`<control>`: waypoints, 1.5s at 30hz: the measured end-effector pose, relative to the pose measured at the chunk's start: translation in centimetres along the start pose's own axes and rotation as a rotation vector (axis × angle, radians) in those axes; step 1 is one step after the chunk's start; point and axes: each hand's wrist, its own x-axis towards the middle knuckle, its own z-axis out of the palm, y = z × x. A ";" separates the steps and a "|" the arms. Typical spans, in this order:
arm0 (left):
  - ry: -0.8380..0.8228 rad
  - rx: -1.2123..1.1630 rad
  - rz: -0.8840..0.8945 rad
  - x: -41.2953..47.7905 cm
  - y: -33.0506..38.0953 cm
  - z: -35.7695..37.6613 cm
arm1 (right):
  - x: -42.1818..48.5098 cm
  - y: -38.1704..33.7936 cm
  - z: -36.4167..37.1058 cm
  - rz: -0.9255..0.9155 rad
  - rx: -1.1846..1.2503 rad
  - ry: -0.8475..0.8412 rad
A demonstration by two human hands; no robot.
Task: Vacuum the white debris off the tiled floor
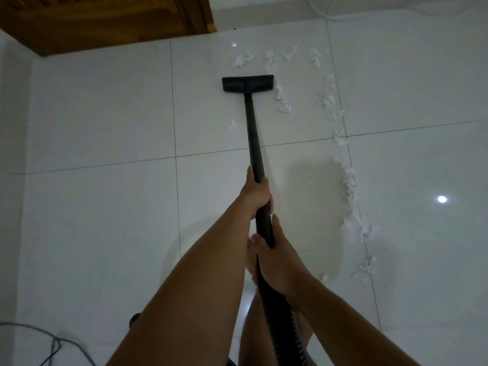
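Note:
A black vacuum wand (254, 133) runs away from me to a flat black floor head (247, 83) resting on the white tiled floor (105, 114). My left hand (256, 194) grips the wand higher up. My right hand (277, 257) grips its lower end, where the ribbed black hose (280, 318) begins. Shredded white debris (282, 99) lies just right of the head. More white scraps (244, 59) sit beyond the head, and a long trail (351, 188) curves down the right side along a grout line.
A wooden door (105, 19) stands at the far left. A thin grey cable (55, 344) lies at the bottom left, and a white cord (324, 14) runs along the far wall. My bare foot (250, 257) shows under the hands. A bright light reflection (442, 199) marks the right tile.

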 end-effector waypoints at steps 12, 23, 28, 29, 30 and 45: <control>0.010 0.051 0.039 5.0 4.5 -2.3 | 4.9 -4.9 0.2 0.000 -0.004 0.012; 0.013 0.047 0.031 7.1 7.5 -3.2 | 6.2 -8.6 0.1 -0.030 -0.108 0.036; 0.013 0.066 0.038 4.6 6.4 -2.6 | 3.7 -7.6 0.1 -0.013 -0.105 0.029; 0.015 0.071 0.041 3.9 5.9 -2.4 | 3.1 -7.1 0.1 -0.012 -0.114 0.032; 0.016 0.074 0.043 3.2 5.3 -2.1 | 2.5 -6.6 0.0 -0.008 -0.121 0.033; 0.011 0.063 0.015 -3.5 -0.1 -0.1 | -4.2 -2.2 -0.4 0.027 -0.169 -0.016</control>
